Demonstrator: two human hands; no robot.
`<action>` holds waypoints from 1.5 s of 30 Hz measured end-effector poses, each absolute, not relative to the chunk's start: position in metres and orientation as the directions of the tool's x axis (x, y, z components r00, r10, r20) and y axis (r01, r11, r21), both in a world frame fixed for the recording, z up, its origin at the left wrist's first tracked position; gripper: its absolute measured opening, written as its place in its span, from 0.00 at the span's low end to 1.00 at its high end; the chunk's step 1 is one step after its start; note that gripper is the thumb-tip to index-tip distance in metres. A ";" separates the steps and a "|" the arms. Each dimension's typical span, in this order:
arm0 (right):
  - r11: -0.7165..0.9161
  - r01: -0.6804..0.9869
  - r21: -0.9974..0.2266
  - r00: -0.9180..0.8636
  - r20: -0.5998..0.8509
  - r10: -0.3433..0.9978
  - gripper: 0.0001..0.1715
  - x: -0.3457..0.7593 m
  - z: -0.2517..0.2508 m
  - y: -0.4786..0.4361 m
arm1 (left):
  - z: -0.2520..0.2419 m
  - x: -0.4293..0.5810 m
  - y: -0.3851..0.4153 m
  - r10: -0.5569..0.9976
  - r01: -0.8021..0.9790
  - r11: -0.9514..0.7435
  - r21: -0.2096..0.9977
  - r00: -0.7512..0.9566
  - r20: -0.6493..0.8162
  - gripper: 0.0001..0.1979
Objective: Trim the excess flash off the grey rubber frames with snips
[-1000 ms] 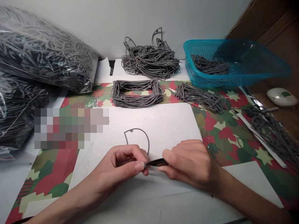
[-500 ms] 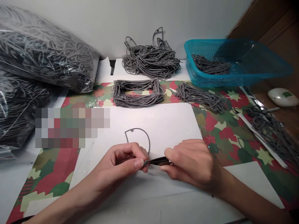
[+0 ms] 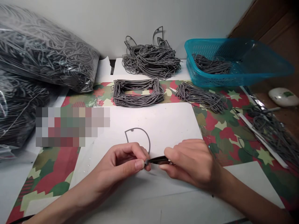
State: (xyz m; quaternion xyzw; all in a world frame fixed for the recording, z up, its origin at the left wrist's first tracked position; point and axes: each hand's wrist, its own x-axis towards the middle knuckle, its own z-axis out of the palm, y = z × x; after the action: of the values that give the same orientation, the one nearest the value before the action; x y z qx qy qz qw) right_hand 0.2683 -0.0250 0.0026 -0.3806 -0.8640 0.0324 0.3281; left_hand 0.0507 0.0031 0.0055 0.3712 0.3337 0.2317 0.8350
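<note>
My left hand [image 3: 123,158] pinches the lower end of a thin grey rubber D-shaped loop [image 3: 137,128], which stands up from my fingertips over the white sheet. My right hand [image 3: 191,163] grips a pair of black tweezers [image 3: 158,160]. Their tip meets the loop at my left thumb and fingers, and the exact contact is hidden by my fingers. The loop's lower part is hidden behind my left hand.
Grey loops lie in several bundles beyond the white sheet [image 3: 163,118], and more sit in a blue plastic basket [image 3: 235,62]. Large clear bags [image 3: 42,53] of loops fill the left. Camouflage-patterned paper [image 3: 224,137] covers the table, and a loose tangle [image 3: 268,130] lies at right.
The hands have barely moved. The tweezers now lie a little flatter, with their tip still at my left fingertips.
</note>
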 end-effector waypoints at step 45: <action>0.708 0.647 -0.284 -0.506 0.535 0.677 0.20 0.269 0.006 -0.023 | 0.006 0.049 0.005 0.616 -0.096 0.622 0.777 0.672 -0.411 0.08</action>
State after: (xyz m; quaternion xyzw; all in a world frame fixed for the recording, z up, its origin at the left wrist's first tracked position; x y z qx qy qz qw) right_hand 0.2688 -0.0230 0.0057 -0.3817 -0.8674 0.0233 0.3185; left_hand 0.0491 0.0048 0.0057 0.3783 0.3442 0.2139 0.8323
